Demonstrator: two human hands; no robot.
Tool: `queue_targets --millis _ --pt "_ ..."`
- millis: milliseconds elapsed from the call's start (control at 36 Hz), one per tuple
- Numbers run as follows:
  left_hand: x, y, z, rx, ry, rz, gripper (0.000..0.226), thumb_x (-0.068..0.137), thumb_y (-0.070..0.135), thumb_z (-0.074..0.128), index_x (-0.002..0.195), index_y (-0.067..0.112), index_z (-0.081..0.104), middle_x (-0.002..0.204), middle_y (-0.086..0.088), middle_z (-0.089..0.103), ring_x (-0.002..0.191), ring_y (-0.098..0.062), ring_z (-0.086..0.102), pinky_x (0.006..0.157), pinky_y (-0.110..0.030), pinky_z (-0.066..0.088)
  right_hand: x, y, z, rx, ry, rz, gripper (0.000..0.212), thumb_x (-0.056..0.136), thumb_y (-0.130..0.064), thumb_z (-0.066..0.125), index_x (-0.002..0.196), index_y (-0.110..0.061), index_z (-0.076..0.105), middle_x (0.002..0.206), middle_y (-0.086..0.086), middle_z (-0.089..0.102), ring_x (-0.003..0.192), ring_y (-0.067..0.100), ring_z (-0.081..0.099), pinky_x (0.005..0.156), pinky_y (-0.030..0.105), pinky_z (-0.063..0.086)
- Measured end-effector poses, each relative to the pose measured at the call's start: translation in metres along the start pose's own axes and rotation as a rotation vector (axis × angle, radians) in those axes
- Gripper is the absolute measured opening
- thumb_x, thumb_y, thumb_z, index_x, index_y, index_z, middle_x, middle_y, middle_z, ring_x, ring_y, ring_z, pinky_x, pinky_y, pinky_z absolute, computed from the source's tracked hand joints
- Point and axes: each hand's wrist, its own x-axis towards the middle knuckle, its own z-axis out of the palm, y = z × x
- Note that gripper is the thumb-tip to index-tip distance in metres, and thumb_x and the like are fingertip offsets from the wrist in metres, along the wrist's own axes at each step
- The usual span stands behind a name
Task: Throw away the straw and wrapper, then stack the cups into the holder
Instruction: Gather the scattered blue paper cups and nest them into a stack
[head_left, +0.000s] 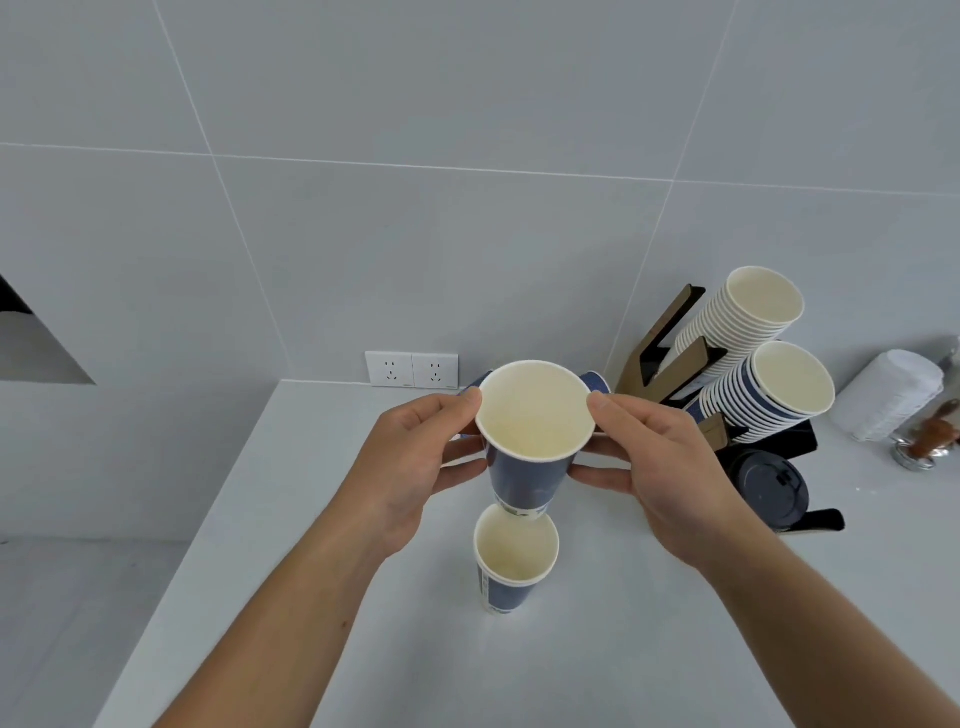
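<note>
1. The step in hand looks like gathering the loose cups; no straw or wrapper shows, so that part is judged done, though no bin is in view to confirm it.
2. The left hand (415, 447) and right hand (660, 452) share one blue paper cup (530, 441), raised above the table (363, 623) with its mouth tipped towards the camera; a second cup (511, 558) stands upright on the table directly below it, apart or barely touching, which cannot be told.
3. The left fingers (470, 402) are moderately spread and curled round the cup's left side, thumb at the rim; the right fingers (602, 405) mirror them on the right side; both hold the cup lightly rather than clamp it.
4. Two more blue cups peek out behind the held one, mostly hidden.
5. The holder (670, 353) stands to the right, near the wall, already carrying a white stack (737, 322) and a blue stack (763, 400).
6. The next move probably calls for nesting the held cup into the one below, squarely, before carrying the set to the blue stack.
</note>
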Motion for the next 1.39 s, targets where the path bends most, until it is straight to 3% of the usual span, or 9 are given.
queue_targets --millis 278,417,611,750,833,1000,1083,1250,1389 --pt "-0.008 -0.021 -0.004 0.017 0.035 -0.046 0.021 0.092 0.034 0.061 0.087 0.021 0.077 0.088 0.003 0.078 0.085 -0.017 0.076 0.077 -0.033 0.062 -0.005 0.021 0.003 -0.068 0.037 0.062 0.025 0.097 -0.031 0.053 0.109 -0.025 0.074 0.099 -0.005 0.078 0.091 0.014 0.074 0.076 0.034 0.063" --pt "-0.009 -0.036 -0.007 0.017 0.074 -0.081 0.018 0.090 0.032 0.063 0.086 0.021 0.076 0.088 0.001 0.079 0.084 -0.015 0.076 0.069 -0.030 0.062 -0.006 0.033 0.005 -0.099 0.049 0.093 0.020 0.096 -0.026 0.055 0.100 -0.028 0.075 0.094 -0.007 0.078 0.089 0.016 0.074 0.077 0.035 0.063" --pt "-0.008 -0.062 -0.006 0.067 0.196 -0.104 0.020 0.088 0.023 0.068 0.069 0.018 0.073 0.082 -0.004 0.076 0.084 -0.020 0.073 0.072 -0.035 0.063 -0.004 0.053 0.003 -0.136 0.069 0.167 0.019 0.095 -0.011 0.060 0.088 -0.019 0.077 0.083 -0.003 0.078 0.082 0.019 0.075 0.074 0.036 0.063" --pt "-0.003 -0.075 -0.009 0.041 0.215 -0.151 0.019 0.086 0.021 0.072 0.068 0.013 0.074 0.081 -0.006 0.076 0.082 -0.021 0.073 0.070 -0.032 0.062 0.000 0.068 0.005 -0.221 0.089 0.209 0.017 0.094 -0.012 0.061 0.086 -0.019 0.075 0.085 -0.002 0.077 0.083 0.019 0.073 0.068 0.029 0.063" --pt "0.001 -0.083 -0.010 0.052 0.235 -0.166 0.018 0.085 0.020 0.073 0.068 0.013 0.075 0.080 -0.006 0.077 0.081 -0.022 0.074 0.073 -0.032 0.062 0.003 0.075 0.005 -0.273 0.095 0.216 0.016 0.093 -0.014 0.062 0.086 -0.019 0.075 0.086 -0.001 0.077 0.084 0.020 0.073 0.074 0.032 0.063" --pt "0.004 -0.094 -0.012 0.063 0.219 -0.160 0.015 0.079 0.011 0.077 0.064 0.013 0.074 0.066 -0.008 0.072 0.058 -0.014 0.064 0.061 -0.024 0.059 0.008 0.087 0.002 -0.345 0.082 0.209 0.019 0.089 -0.013 0.067 0.074 -0.021 0.077 0.072 -0.003 0.077 0.076 0.023 0.073 0.074 0.035 0.062" --pt "0.006 -0.098 -0.012 0.085 0.195 -0.170 0.013 0.076 0.004 0.077 0.066 0.013 0.074 0.064 -0.008 0.073 0.056 -0.014 0.065 0.057 -0.022 0.056 0.011 0.095 0.002 -0.437 0.078 0.203 0.019 0.087 -0.017 0.068 0.072 -0.024 0.076 0.069 -0.007 0.075 0.072 0.018 0.070 0.070 0.031 0.061" --pt "0.009 -0.109 -0.012 0.132 0.172 -0.144 0.008 0.076 0.004 0.078 0.074 0.012 0.075 0.064 -0.004 0.072 0.061 -0.016 0.067 0.067 -0.027 0.060 0.015 0.108 0.002 -0.507 0.063 0.211 0.017 0.086 -0.022 0.068 0.071 -0.026 0.075 0.067 -0.010 0.074 0.066 0.010 0.066 0.057 0.021 0.053" --pt "0.008 -0.125 -0.013 0.221 0.188 -0.109 0.010 0.078 0.010 0.079 0.081 0.019 0.077 0.074 0.008 0.076 0.066 0.001 0.068 0.063 -0.010 0.052 0.019 0.116 -0.001 -0.522 0.046 0.216 0.017 0.086 -0.022 0.067 0.072 -0.028 0.074 0.067 -0.011 0.073 0.068 0.011 0.067 0.059 0.022 0.054"
